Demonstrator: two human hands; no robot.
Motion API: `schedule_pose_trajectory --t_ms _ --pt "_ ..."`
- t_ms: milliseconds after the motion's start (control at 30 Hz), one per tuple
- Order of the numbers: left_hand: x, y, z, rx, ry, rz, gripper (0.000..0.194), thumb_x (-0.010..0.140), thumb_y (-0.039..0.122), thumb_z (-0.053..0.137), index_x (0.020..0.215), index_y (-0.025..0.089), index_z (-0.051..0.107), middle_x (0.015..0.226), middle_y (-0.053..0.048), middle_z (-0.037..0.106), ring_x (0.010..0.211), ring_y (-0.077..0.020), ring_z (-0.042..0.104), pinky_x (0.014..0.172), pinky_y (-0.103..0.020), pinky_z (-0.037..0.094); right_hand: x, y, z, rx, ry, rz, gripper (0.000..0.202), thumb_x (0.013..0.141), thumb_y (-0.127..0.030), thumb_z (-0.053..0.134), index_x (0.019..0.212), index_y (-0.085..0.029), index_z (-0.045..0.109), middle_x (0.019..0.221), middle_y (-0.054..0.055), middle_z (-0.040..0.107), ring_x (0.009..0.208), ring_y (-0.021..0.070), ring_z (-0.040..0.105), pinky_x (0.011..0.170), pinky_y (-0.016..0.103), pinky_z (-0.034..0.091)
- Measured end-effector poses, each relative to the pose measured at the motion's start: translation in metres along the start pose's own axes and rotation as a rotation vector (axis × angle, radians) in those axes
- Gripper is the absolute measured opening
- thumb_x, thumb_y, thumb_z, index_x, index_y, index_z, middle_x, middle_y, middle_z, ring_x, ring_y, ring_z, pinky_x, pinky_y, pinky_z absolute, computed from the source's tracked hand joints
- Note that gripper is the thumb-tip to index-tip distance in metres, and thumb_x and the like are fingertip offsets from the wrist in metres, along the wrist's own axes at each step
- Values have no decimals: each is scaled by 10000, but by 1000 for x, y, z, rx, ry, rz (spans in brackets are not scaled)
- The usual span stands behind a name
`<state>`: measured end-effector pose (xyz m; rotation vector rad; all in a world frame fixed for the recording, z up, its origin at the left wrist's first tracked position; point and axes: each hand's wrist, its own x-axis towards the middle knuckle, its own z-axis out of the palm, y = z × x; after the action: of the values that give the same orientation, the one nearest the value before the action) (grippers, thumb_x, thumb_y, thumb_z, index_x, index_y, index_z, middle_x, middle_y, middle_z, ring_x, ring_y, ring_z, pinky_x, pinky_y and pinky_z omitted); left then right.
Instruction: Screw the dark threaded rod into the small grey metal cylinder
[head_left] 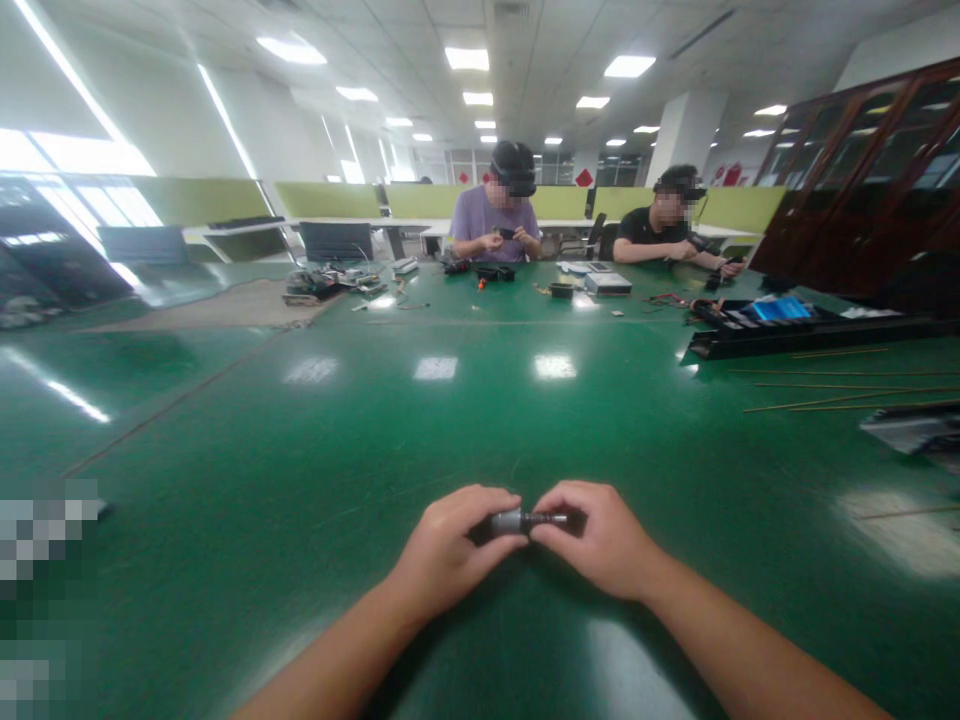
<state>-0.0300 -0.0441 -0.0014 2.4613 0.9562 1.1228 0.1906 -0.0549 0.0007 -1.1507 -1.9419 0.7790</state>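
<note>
A small grey cylinder with a narrower dark section and a bright metal tip (508,521) lies level between my two hands, just above or on the green table (480,430); I cannot tell which. My left hand (454,540) is closed round its wide grey body, thumb below and fingers above. At the narrow end, the thumb and fingers of my right hand (596,535) curl about the dark section. The bright tip points right, into the hollow of that hand. Its exact kind is too small to make out.
Across the table two people (495,215) handle dark objects. Loose electronic parts (322,283) lie at the far left, a silver box (607,284) at the far middle. On the right are a black rail (817,336) and several thin rods (847,390).
</note>
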Motion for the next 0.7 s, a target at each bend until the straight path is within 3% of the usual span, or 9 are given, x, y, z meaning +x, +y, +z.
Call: schedule_pose_trajectory --t_ms 700 --pt "1 1 -1 7 5 1 260 800 269 758 1040 192 694 962 -68 745 856 -191 706 801 -298 575 0 0 1 0 12 30 49 808 -239 705 819 -199 730 767 10 715 708 161 633 660 263 437"
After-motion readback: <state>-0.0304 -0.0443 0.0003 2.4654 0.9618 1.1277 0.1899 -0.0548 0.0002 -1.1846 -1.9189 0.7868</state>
